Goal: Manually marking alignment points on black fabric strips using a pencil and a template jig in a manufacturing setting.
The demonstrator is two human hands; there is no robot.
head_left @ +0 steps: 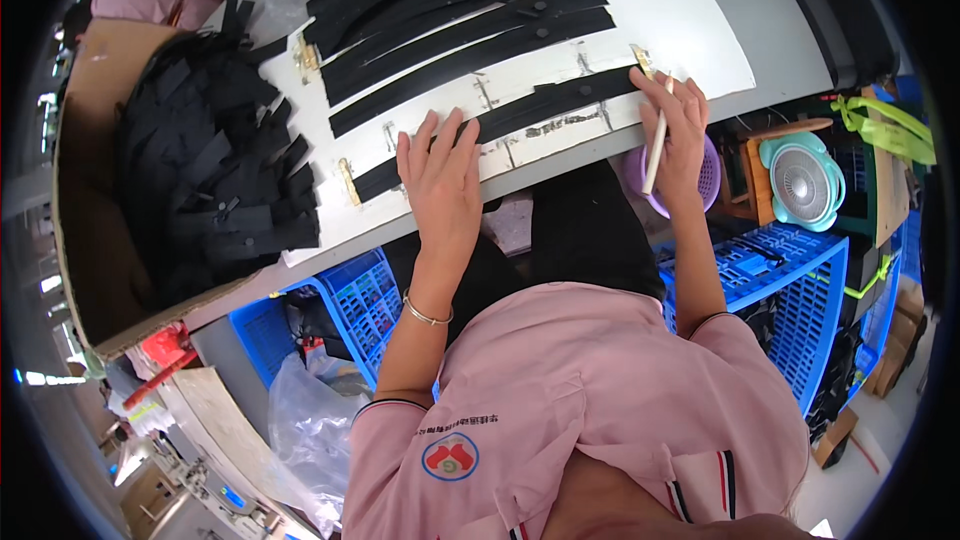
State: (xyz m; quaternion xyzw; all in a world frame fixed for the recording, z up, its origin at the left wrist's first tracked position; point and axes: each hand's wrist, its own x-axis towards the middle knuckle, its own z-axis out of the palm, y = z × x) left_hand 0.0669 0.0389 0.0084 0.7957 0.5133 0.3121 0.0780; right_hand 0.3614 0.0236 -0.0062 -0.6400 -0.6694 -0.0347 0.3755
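A long black strap (520,112) lies along the near edge of a white board (690,35), between two small brass clips. My left hand (440,175) lies flat on the strap's left part, fingers spread. Over the strap's right end rests my right hand (672,130), holding a thin pale stick (655,145) that points down toward me. Several more black straps (460,10) lie in rows farther back on the board.
A cardboard box (80,140) full of black strap pieces (215,170) stands at the left. Blue plastic crates (790,280) sit below the bench. A small teal fan (800,180) and a purple basket (705,180) are at the right.
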